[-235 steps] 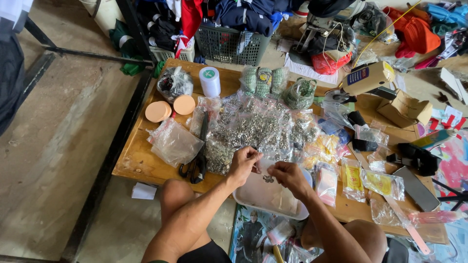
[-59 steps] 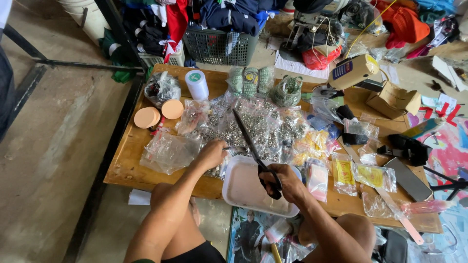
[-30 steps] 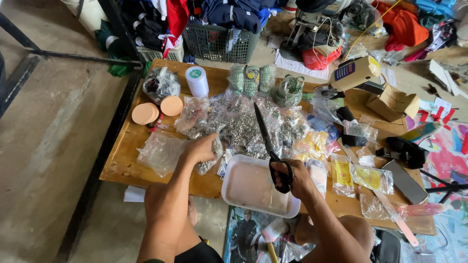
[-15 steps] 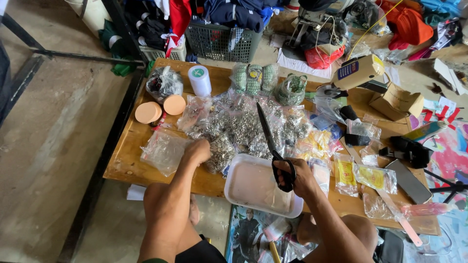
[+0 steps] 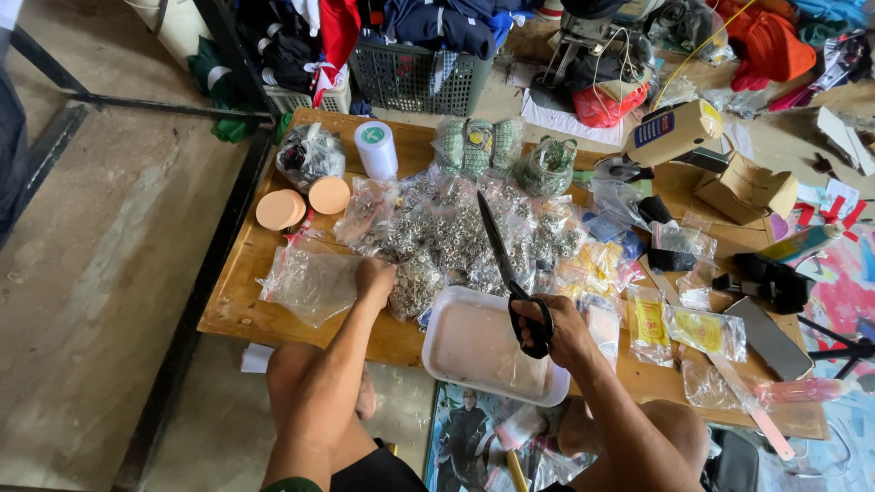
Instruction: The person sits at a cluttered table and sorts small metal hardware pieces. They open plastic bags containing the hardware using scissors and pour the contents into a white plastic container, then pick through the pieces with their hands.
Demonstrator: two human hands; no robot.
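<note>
On the wooden desk (image 5: 239, 314), left hand (image 5: 375, 278) clamps 1 clear bag of metal fittings (image 5: 416, 284), right hand (image 5: 558, 330) fingers closed through black scissors (image 5: 509, 275), blades shut; cutting stage judged pending.

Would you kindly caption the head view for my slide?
Right hand holds black scissors above white tray; left hand grips a bag of metal fasteners.

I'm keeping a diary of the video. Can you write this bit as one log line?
left hand: on bag of metal bits | right hand: holds black scissors, blades up | white tray: between hands
</note>
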